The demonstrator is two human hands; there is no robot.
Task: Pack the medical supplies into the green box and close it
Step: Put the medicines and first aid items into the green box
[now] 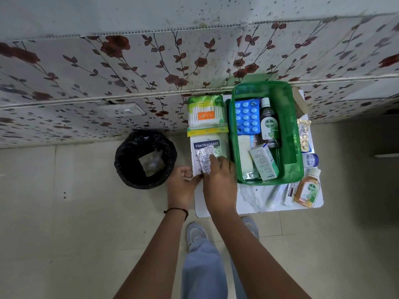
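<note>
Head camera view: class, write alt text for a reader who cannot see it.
Seen from above, a person's right hand and left hand pick up a silver pill strip from a small white table. Beside them an open green box already holds blue tablets and a dark bottle. A black bin stands on the floor.

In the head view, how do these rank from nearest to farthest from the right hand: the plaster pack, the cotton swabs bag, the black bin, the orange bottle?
From the right hand:
1. Plaster pack, just beyond the fingers, partly under them.
2. Black bin, on the floor to the left.
3. Cotton swabs bag, at the far left of the table, and orange bottle, at the near right corner: too close to call.
</note>
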